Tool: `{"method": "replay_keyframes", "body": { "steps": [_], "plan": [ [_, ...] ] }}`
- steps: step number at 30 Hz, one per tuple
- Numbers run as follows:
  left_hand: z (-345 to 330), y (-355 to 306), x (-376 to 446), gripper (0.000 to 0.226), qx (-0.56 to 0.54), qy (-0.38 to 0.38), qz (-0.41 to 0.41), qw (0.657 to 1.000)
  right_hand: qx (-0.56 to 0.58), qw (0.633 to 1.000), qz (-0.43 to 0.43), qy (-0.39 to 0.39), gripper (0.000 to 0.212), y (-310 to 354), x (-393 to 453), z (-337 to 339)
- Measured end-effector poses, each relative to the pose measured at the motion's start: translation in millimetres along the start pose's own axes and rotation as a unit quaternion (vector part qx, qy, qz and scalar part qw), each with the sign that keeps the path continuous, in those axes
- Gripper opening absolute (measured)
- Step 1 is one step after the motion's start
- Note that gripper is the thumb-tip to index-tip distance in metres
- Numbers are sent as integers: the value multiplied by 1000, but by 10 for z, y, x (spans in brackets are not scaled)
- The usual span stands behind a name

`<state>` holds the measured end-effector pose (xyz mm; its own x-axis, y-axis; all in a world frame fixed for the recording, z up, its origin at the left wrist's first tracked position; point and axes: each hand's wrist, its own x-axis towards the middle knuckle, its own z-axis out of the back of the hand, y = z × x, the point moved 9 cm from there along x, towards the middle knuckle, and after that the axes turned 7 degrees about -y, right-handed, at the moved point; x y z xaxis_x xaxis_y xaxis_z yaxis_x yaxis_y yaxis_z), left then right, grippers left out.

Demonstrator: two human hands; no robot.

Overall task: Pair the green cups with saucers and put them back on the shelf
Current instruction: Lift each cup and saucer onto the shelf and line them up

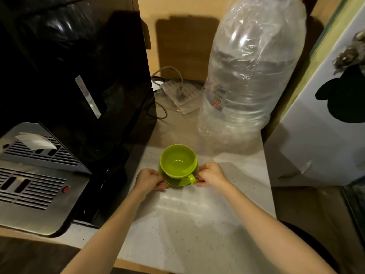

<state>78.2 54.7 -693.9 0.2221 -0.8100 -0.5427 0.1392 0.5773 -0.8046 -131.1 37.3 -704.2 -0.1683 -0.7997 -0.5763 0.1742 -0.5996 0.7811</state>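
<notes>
Just below the middle of the frame we see a glossy lime-green cup (178, 161), upright and empty, seated on its matching saucer (177, 182), handle turned toward the lower right.

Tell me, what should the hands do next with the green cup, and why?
Probably lift the pair straight up, keeping it level. The green cup already sits on its saucer, and the left hand and right hand each pinch a saucer edge. The cup only rests there loose, so tilting might make it slide. No shelf shows here, so where it goes I cannot tell.
</notes>
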Motion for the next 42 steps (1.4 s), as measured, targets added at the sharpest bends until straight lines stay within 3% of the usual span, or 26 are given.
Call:
{"method": "replay_keyframes", "body": {
  "steps": [7, 13, 17, 29, 35, 38, 42],
  "plan": [
    [-98, -73, -76, 5, -23, 27, -38, 999, 42, 998, 35, 17, 19, 155, -177, 140],
    [-266, -507, -244, 8, -47, 87, -80, 992, 78, 994, 79, 8, 13, 461, -394, 389],
    [-280, -978, -500, 3, -86, 100, -142, 981, 134, 985, 110, -6, 22, 768, -607, 595],
    [-87, -2776, -1534, 18, -160, 86, -319, 930, 254, 924, 285, -37, 21, 2489, -1579, 1351],
    [50, -3497, -1983, 20, -243, 93, -343, 903, 307, 897, 319, -9, 11, 3151, -2067, 1596],
    [93, -3817, -2183, 18, -278, 105, -351, 888, 302, 890, 340, -6, 23, 3437, -2252, 1729],
    [164, -4241, -2457, 15, -309, 112, -364, 872, 277, 887, 369, -6, 16, 3840, -2568, 1911]
  ]
}}
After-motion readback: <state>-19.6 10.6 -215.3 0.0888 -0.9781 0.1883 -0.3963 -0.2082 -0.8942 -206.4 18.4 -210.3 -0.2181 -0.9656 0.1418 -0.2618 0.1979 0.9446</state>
